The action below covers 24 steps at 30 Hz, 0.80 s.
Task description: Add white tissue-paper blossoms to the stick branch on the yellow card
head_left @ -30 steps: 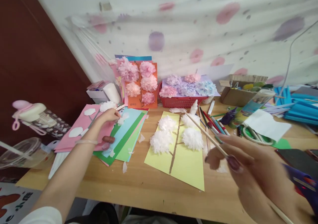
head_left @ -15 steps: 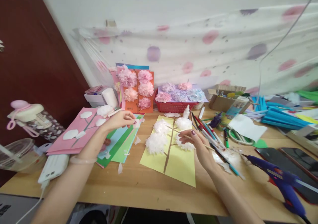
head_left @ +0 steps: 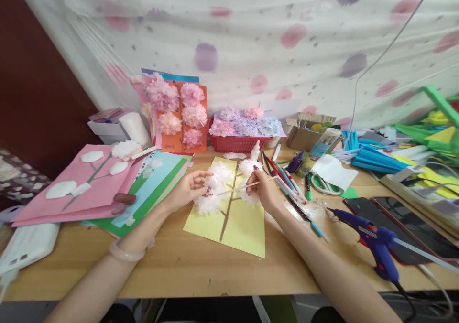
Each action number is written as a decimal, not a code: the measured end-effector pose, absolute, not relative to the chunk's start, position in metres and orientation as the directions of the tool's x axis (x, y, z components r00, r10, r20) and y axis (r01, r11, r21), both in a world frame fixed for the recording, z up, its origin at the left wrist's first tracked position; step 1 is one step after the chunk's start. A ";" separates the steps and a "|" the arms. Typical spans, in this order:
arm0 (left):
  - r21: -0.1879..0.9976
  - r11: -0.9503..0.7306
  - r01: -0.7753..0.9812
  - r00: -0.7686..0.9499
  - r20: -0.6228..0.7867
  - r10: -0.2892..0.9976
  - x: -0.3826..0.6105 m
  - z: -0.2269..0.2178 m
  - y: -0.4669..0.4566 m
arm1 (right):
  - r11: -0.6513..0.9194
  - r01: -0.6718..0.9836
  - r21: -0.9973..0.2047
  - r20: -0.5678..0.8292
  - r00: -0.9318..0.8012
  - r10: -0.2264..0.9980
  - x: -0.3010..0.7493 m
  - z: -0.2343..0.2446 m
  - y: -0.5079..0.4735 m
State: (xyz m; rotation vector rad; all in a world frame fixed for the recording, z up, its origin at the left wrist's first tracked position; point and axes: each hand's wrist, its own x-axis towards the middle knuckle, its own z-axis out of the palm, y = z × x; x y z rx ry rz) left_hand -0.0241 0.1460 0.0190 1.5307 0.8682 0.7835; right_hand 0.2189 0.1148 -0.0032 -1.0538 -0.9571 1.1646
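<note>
White tissue flower (head_left: 210, 203) sits on yellow card (head_left: 244, 227), left of drawn brown stem (head_left: 226, 213); card flat on table (head_left: 179, 265), mid-desk. Left hand (head_left: 186, 191): fingers loosely curled, tips pinching flower's upper edge, likely to steady tuft. Right hand (head_left: 265, 191): thumb and forefinger closed on thin wooden stick (head_left: 236, 188), held near level, tip pointing into flower, probably to tease petals without crushing. Glue gun (head_left: 373, 239) lies right of card, apart from both hands.
</note>
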 end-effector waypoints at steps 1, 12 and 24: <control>0.995 -0.048 0.087 0.510 -0.003 0.860 -0.024 0.020 0.142 | 0.074 -0.234 -0.969 0.040 0.146 0.989 0.221 -0.004 0.114; 0.973 -0.069 0.218 0.550 -0.064 0.832 -0.016 0.019 0.122 | 0.053 -0.287 -0.957 0.036 0.064 0.997 0.221 -0.002 0.110; 0.980 0.003 0.197 0.599 -0.123 0.792 -0.014 0.018 0.119 | 0.035 -0.273 -0.961 0.028 0.029 0.999 0.223 0.002 0.108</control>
